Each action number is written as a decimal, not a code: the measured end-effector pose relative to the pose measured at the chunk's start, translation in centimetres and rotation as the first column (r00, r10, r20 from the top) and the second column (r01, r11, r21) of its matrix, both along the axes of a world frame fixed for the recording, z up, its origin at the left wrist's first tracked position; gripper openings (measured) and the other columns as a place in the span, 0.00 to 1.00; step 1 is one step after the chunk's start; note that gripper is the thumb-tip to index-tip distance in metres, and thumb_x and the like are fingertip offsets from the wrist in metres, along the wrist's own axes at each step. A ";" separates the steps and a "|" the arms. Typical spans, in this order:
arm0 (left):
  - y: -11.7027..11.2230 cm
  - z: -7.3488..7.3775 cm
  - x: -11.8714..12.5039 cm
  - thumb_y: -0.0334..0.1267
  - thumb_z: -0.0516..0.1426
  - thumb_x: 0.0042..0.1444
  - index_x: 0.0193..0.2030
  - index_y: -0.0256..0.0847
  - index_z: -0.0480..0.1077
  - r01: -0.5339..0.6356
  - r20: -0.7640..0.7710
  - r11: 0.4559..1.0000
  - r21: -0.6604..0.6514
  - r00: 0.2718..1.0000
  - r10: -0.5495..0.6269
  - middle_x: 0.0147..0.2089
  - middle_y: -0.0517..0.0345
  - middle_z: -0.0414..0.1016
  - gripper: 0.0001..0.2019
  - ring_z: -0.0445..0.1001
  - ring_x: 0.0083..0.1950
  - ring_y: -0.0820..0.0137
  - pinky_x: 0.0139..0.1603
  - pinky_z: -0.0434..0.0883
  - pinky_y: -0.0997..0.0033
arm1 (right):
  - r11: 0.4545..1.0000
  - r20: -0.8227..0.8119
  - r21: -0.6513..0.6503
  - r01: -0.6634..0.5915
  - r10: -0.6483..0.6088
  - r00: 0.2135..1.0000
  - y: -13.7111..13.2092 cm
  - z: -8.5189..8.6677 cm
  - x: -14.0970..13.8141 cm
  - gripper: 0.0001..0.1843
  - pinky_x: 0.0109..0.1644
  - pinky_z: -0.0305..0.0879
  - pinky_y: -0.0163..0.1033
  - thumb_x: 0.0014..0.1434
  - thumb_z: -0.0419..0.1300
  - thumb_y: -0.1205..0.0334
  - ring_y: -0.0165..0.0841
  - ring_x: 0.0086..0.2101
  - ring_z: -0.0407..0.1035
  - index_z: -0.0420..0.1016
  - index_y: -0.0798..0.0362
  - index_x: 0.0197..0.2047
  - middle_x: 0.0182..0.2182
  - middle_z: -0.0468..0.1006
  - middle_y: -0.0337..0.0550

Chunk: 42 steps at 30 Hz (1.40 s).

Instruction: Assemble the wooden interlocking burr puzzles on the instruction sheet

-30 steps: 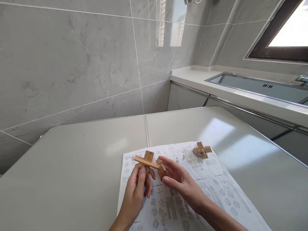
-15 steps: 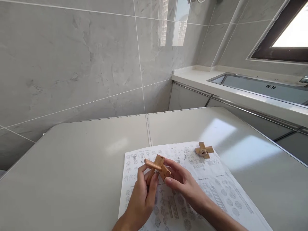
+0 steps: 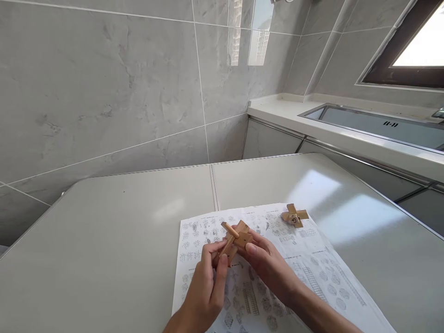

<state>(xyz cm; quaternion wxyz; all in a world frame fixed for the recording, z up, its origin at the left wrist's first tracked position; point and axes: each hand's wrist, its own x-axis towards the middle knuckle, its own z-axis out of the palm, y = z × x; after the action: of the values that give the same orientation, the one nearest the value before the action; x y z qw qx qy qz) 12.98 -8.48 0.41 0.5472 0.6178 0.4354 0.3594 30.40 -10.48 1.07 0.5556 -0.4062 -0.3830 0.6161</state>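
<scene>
A small wooden puzzle of crossed bars (image 3: 237, 239) is held just above a printed instruction sheet (image 3: 312, 273). My left hand (image 3: 207, 289) pinches its lower bar between thumb and fingers. My right hand (image 3: 267, 263) grips the puzzle from the right side, fingers closed on the block. A second assembled wooden cross piece (image 3: 294, 216) lies on the far right corner of the sheet, apart from both hands.
The sheet lies on a pale grey table (image 3: 104, 240) with a seam down its middle, set against a grey tiled wall. A white counter with a steel sink (image 3: 374, 125) runs at the back right, under a window.
Both hands have turned the wooden puzzle and shifted it to the right; the long bar that lay level now points up and away. My right hand has closed onto the puzzle.
</scene>
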 end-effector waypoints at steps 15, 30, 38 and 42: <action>1.4 0.2 -0.5 0.57 0.55 0.71 0.58 0.45 0.69 0.172 0.054 0.979 -0.108 0.984 -0.167 0.38 0.57 0.75 0.20 0.65 0.27 0.72 0.29 0.66 0.71 | 0.998 0.006 -0.026 -0.066 0.066 0.998 -0.3 -1.2 0.4 0.31 0.59 0.72 0.58 0.64 0.63 0.33 0.51 0.53 0.76 0.77 0.47 0.60 0.54 0.82 0.52; 2.4 0.8 -0.6 0.57 0.57 0.68 0.46 0.43 0.73 0.010 0.156 0.958 -0.287 0.987 0.036 0.22 0.67 0.61 0.18 0.58 0.24 0.74 0.26 0.58 0.75 | 0.998 0.265 -0.031 0.052 -0.041 0.963 -0.4 -0.6 0.3 0.22 0.31 0.58 0.36 0.72 0.57 0.37 0.31 0.27 0.60 0.71 0.48 0.47 0.25 0.66 0.31; 2.8 0.9 -0.2 0.55 0.55 0.70 0.58 0.49 0.65 -0.069 0.206 0.964 -0.258 0.971 0.125 0.38 0.63 0.73 0.17 0.62 0.24 0.76 0.25 0.63 0.74 | 0.977 -0.069 -0.173 0.121 -0.134 0.989 0.0 -0.6 0.9 0.19 0.28 0.55 0.33 0.69 0.63 0.41 0.27 0.24 0.60 0.65 0.46 0.46 0.29 0.73 0.33; 2.7 1.1 -0.1 0.54 0.55 0.71 0.56 0.49 0.65 -0.082 0.171 0.965 -0.249 0.977 0.128 0.38 0.63 0.72 0.15 0.60 0.24 0.77 0.25 0.63 0.74 | 0.958 -0.127 -0.129 0.255 -0.271 0.954 0.6 -1.1 1.6 0.19 0.27 0.54 0.33 0.66 0.67 0.42 0.26 0.24 0.60 0.65 0.45 0.44 0.33 0.73 0.33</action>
<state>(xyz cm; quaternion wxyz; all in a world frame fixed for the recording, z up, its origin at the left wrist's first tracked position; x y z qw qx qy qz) 12.89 -5.79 1.52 0.6364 0.4867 0.4550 0.3887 31.99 -9.83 -0.08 0.6356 -0.4384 -0.2495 0.5844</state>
